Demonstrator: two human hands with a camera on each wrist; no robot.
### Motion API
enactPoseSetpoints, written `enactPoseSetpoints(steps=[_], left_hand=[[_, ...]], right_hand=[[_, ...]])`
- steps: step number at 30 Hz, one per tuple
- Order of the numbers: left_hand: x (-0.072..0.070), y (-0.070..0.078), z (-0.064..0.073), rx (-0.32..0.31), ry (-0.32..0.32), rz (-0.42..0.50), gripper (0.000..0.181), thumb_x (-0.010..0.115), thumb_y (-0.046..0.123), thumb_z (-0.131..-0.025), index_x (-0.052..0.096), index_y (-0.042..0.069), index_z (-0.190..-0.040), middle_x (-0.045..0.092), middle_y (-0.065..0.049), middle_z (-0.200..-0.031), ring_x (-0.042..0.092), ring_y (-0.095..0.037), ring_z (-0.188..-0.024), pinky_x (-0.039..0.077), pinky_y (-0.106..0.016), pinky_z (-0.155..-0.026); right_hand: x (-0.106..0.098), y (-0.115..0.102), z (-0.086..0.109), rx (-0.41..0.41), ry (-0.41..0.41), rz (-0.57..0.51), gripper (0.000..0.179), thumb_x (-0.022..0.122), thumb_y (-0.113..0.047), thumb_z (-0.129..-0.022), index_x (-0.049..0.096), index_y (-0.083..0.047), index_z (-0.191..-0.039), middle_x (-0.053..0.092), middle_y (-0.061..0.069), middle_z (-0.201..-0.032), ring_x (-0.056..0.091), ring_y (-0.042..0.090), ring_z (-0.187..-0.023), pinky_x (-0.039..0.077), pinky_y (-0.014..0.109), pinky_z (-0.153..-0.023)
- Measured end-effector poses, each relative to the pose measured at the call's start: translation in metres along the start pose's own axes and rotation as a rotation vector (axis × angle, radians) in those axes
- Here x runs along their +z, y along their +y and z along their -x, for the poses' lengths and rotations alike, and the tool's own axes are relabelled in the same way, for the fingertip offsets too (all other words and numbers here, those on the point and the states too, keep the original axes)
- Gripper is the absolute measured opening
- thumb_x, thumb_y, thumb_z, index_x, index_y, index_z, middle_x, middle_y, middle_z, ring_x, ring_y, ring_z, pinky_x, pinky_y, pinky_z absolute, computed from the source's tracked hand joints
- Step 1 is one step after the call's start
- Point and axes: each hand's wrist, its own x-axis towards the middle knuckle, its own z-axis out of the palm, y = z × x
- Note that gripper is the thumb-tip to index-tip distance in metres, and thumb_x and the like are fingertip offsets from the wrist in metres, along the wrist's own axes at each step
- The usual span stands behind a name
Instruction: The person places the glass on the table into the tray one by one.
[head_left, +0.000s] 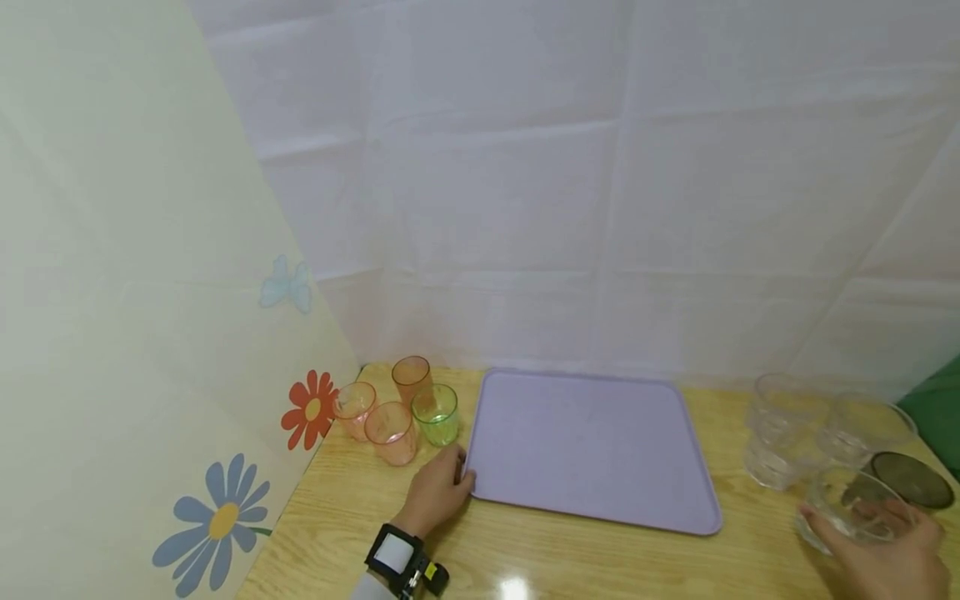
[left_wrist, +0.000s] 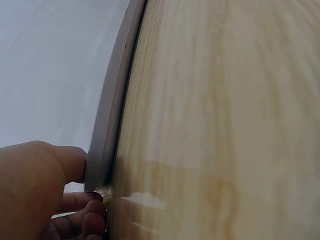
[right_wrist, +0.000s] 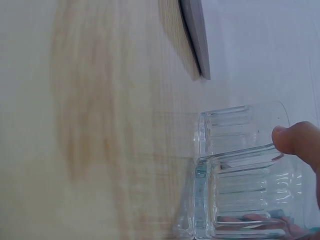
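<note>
My left hand (head_left: pixel 438 492) grips the front left corner of the lilac tray (head_left: pixel 585 450), which lies flat on the wooden table. In the left wrist view the thumb touches the tray rim (left_wrist: pixel 107 115) from one side, and the curled fingers meet it at the corner. To the right, my right hand (head_left: pixel 888 554) holds a clear glass (right_wrist: pixel 250 195) by its side, its fingers showing through the wall. Beside it stand more clear glasses (head_left: pixel 772 462) and a dark smoky glass (head_left: pixel 915 482), partly overlapped by the hand and held glass.
Left of the tray stand an orange-brown glass (head_left: pixel 412 379), a green one (head_left: pixel 437 421) and two pinkish-orange ones (head_left: pixel 393 442). A white sheet (head_left: pixel 510 183) hangs behind the table (head_left: pixel 540 546). A flower-printed wall (head_left: pixel 120 333) borders the left side. Green cloth (head_left: pixel 937 408) shows at far right.
</note>
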Motion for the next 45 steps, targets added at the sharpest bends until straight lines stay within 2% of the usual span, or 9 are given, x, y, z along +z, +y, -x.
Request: enactPoseSetpoints(steps=[4, 12, 18, 25, 28, 35, 39, 45], left_hand=[[0.0, 0.001, 0.0, 0.003, -0.005, -0.001, 0.017, 0.064, 0.029, -0.087, 0.053, 0.018, -0.095, 0.047, 0.007, -0.068, 0.046, -0.009, -0.057, 0.036, -0.027, -0.049], [-0.001, 0.002, 0.0, 0.003, -0.009, -0.002, 0.017, 0.064, 0.029, -0.088, 0.053, 0.018, -0.095, 0.047, 0.006, -0.068, 0.047, -0.01, -0.058, 0.036, -0.027, -0.049], [-0.002, 0.002, 0.0, 0.002, -0.012, -0.001, 0.017, 0.064, 0.029, -0.088, 0.053, 0.018, -0.095, 0.047, 0.007, -0.068, 0.046, -0.009, -0.057, 0.036, -0.027, -0.049], [-0.003, 0.003, -0.001, 0.004, -0.009, -0.002, 0.017, 0.064, 0.029, -0.088, 0.053, 0.017, -0.094, 0.047, 0.007, -0.068, 0.046, -0.01, -0.057, 0.036, -0.027, -0.049], [-0.003, 0.003, -0.001, 0.003, -0.007, -0.004, 0.018, 0.064, 0.03, -0.088, 0.053, 0.017, -0.094, 0.046, 0.007, -0.068, 0.046, -0.009, -0.057, 0.036, -0.027, -0.049], [-0.003, 0.003, -0.002, 0.005, -0.008, -0.01, 0.018, 0.064, 0.03, -0.087, 0.053, 0.017, -0.095, 0.046, 0.007, -0.068, 0.046, -0.009, -0.057, 0.036, -0.027, -0.048], [-0.003, 0.003, -0.002, 0.006, -0.01, -0.01, 0.019, 0.065, 0.03, -0.087, 0.054, 0.017, -0.095, 0.046, 0.006, -0.068, 0.046, -0.01, -0.057, 0.036, -0.027, -0.048], [-0.005, 0.004, -0.001, 0.003, -0.01, -0.011, 0.018, 0.065, 0.028, -0.087, 0.054, 0.016, -0.094, 0.046, 0.006, -0.068, 0.046, -0.01, -0.056, 0.035, -0.027, -0.048]], right_hand=[[0.0, 0.001, -0.001, 0.007, 0.008, -0.026, 0.105, 0.069, -0.051, -0.079, 0.007, 0.001, -0.147, 0.043, 0.016, -0.103, 0.039, 0.047, -0.1, 0.032, 0.065, -0.096], [0.003, 0.003, -0.002, 0.02, 0.025, -0.053, 0.106, 0.069, -0.051, -0.078, 0.007, -0.002, -0.149, 0.042, 0.012, -0.102, 0.039, 0.045, -0.098, 0.031, 0.065, -0.096], [0.004, 0.003, -0.001, 0.022, 0.031, -0.046, 0.106, 0.069, -0.05, -0.079, 0.006, -0.002, -0.149, 0.043, 0.02, -0.108, 0.039, 0.049, -0.106, 0.031, 0.066, -0.096], [0.002, 0.0, 0.006, 0.005, 0.009, 0.007, 0.109, 0.069, -0.052, -0.079, 0.004, 0.003, -0.149, 0.04, 0.034, -0.127, 0.038, 0.052, -0.107, 0.032, 0.067, -0.094], [0.001, -0.001, 0.008, -0.011, 0.017, 0.028, 0.108, 0.069, -0.052, -0.079, 0.007, 0.003, -0.148, 0.042, 0.033, -0.128, 0.039, 0.052, -0.109, 0.032, 0.065, -0.095], [0.002, -0.005, 0.009, -0.036, 0.01, 0.032, 0.105, 0.07, -0.05, -0.079, 0.008, 0.001, -0.147, 0.046, 0.026, -0.113, 0.042, 0.048, -0.102, 0.033, 0.065, -0.093], [0.004, -0.008, 0.012, -0.03, -0.006, 0.023, 0.107, 0.07, -0.051, -0.079, 0.006, 0.0, -0.148, 0.044, 0.031, -0.121, 0.041, 0.049, -0.107, 0.031, 0.065, -0.096], [0.006, -0.014, 0.018, -0.051, 0.006, 0.028, 0.108, 0.071, -0.052, -0.077, 0.008, -0.001, -0.149, 0.044, 0.031, -0.125, 0.04, 0.048, -0.114, 0.03, 0.063, -0.099]])
